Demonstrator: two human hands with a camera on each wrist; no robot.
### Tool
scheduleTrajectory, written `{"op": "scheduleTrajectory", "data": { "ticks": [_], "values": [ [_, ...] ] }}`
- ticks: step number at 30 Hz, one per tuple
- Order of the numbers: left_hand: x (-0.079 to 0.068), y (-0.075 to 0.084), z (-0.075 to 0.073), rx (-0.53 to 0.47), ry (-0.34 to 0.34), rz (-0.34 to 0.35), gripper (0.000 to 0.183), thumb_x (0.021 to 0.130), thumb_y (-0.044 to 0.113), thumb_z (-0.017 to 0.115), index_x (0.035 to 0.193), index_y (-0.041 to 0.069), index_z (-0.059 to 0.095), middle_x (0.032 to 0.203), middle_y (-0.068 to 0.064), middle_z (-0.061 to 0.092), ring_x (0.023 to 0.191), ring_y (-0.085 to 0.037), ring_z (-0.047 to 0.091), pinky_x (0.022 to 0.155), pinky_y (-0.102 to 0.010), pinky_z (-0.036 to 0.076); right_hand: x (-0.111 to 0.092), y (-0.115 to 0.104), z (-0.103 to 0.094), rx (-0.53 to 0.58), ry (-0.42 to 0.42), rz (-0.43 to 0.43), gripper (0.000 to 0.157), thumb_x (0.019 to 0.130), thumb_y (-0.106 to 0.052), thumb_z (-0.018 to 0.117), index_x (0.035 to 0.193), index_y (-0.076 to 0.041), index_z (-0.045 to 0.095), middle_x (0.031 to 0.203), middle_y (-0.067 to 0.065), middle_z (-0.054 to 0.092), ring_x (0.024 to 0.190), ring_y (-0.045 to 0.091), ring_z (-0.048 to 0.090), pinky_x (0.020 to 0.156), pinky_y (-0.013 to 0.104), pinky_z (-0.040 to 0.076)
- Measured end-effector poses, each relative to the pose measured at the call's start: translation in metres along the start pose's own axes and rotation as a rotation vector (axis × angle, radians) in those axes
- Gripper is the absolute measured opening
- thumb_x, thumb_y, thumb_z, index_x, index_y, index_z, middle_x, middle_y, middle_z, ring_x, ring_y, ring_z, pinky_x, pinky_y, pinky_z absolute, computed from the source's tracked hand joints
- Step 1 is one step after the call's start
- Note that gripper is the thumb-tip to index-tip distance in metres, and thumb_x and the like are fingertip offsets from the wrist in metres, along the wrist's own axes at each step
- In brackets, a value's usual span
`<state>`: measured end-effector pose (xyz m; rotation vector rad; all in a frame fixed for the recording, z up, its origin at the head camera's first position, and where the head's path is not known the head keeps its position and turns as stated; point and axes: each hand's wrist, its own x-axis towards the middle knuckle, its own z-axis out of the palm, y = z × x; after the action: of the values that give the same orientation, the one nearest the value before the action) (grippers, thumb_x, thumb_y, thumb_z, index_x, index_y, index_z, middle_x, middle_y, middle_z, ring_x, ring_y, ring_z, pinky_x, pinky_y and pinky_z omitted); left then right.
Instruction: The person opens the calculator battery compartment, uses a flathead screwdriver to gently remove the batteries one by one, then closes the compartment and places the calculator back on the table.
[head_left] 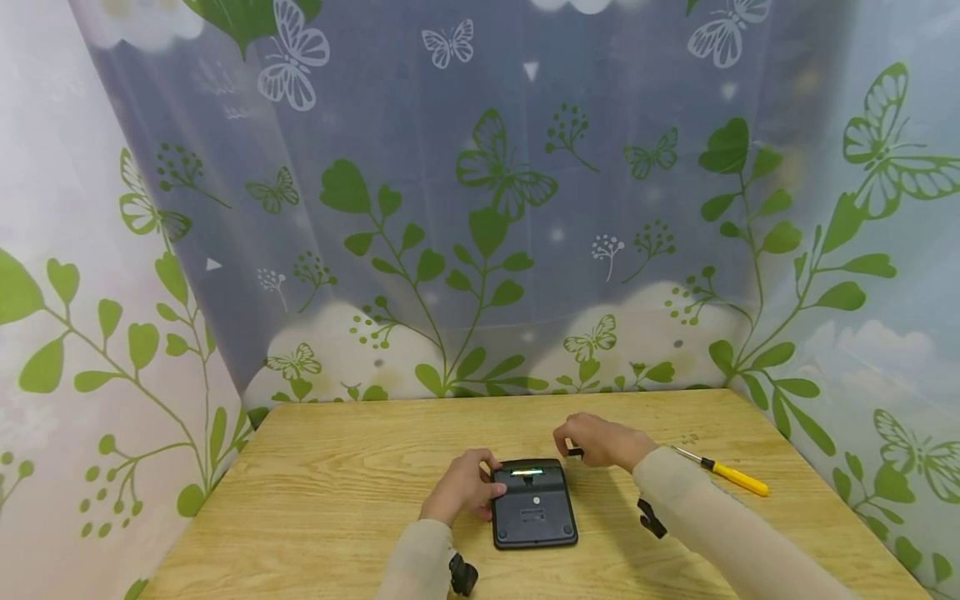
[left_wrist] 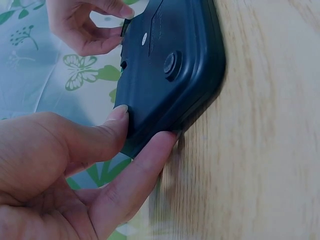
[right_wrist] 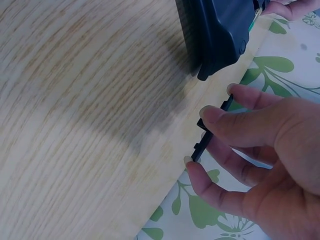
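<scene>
A black desk calculator (head_left: 551,521) lies face down on the table, with its battery slot uncovered and a shiny battery (head_left: 527,472) showing inside. My left hand (head_left: 467,487) grips its left edge, thumb on the back and fingers along the side; the left wrist view shows the thumb and index finger close up at a corner. Just off the far right corner of the calculator, my right hand (head_left: 596,439) pinches a small black battery cover (right_wrist: 200,149). In the right wrist view the thumb presses the middle of this thin strip and fingertips hold its ends.
On the wooden table (head_left: 337,483), a screwdriver (head_left: 738,479) with a yellow handle lies to the right, near my right forearm. A curtain (head_left: 420,250) printed with leaves and butterflies hangs behind the table's far edge and along both sides.
</scene>
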<state>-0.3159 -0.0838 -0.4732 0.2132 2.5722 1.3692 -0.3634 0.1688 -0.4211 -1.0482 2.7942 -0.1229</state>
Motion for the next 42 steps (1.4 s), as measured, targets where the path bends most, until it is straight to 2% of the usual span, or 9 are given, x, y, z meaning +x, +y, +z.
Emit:
{"op": "scheduleTrajectory", "data": {
  "ticks": [8, 19, 27, 42],
  "values": [
    [-0.001, 0.001, 0.0, -0.003, -0.002, 0.008, 0.026, 0.094, 0.0, 0.073, 0.118, 0.003, 0.063, 0.093, -0.015, 0.062, 0.064, -0.025, 0.07, 0.055, -0.035, 0.064, 0.001, 0.001, 0.004, 0.015, 0.003, 0.001, 0.043, 0.079, 0.027, 0.06, 0.094, -0.013, 0.069, 0.097, 0.006, 0.067, 0.08, 0.013, 0.052, 0.071, 0.031, 0.05],
    [-0.001, 0.001, 0.001, -0.008, -0.001, 0.005, 0.026, 0.093, 0.0, 0.073, 0.118, 0.002, 0.063, 0.093, -0.015, 0.062, 0.065, -0.025, 0.069, 0.055, -0.035, 0.065, 0.002, 0.003, 0.009, 0.026, -0.011, 0.048, 0.044, 0.081, 0.026, 0.061, 0.094, -0.015, 0.069, 0.1, 0.006, 0.066, 0.087, 0.017, 0.058, 0.076, 0.036, 0.056],
    [0.0, 0.0, 0.0, 0.001, -0.005, 0.022, 0.025, 0.094, -0.001, 0.073, 0.117, 0.002, 0.063, 0.092, -0.015, 0.062, 0.063, -0.025, 0.07, 0.053, -0.035, 0.064, 0.004, 0.008, 0.011, 0.016, 0.011, 0.01, 0.042, 0.08, 0.026, 0.063, 0.092, -0.014, 0.068, 0.097, 0.006, 0.067, 0.082, 0.015, 0.057, 0.073, 0.033, 0.055],
    [0.0, 0.0, 0.0, -0.003, -0.006, 0.012, 0.026, 0.094, 0.0, 0.073, 0.118, 0.003, 0.063, 0.093, -0.014, 0.062, 0.064, -0.024, 0.069, 0.054, -0.035, 0.064, 0.004, 0.007, 0.011, 0.031, -0.004, 0.02, 0.044, 0.08, 0.029, 0.06, 0.091, -0.013, 0.068, 0.097, 0.005, 0.069, 0.082, 0.013, 0.057, 0.072, 0.031, 0.053]
  ]
}}
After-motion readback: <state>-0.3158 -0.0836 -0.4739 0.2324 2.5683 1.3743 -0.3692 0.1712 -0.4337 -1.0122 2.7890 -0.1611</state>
